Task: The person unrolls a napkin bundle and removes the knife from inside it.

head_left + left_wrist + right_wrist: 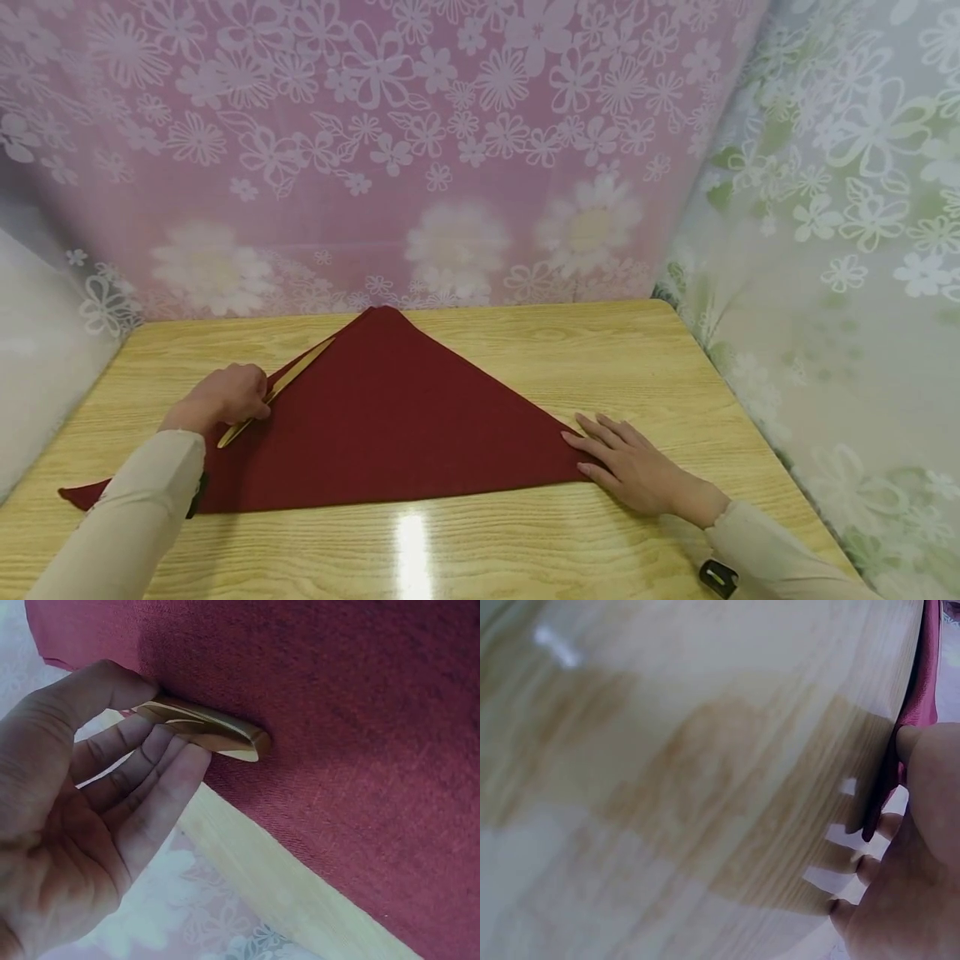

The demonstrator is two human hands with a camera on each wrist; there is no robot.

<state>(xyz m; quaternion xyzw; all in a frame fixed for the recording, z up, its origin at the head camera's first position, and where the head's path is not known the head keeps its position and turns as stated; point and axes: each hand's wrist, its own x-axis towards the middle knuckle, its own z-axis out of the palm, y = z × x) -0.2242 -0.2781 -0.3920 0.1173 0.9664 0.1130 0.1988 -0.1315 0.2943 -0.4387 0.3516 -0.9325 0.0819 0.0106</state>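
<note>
A dark red cloth napkin (420, 408) lies folded in a triangle, its peak towards the far table edge. My left hand (228, 396) pinches a gold table knife (303, 367) between thumb and fingers, over the left slanting edge of the cloth. The broad blade points up and right along that edge; in the left wrist view, the rounded handle end (259, 742) shows close over the fabric. My right hand (637, 471) rests with fingers spread and nearly straight on the right corner of the napkin, covering its tip. The left corner pokes out beyond my left sleeve.
The wood-grain table (480, 550) carries a bright light reflection at its near side. A pink flowered curtain (450, 150) hangs behind it, and a pale flowered curtain (847, 275) borders the right. A black wrist strap buckle (718, 577) shows below my right sleeve.
</note>
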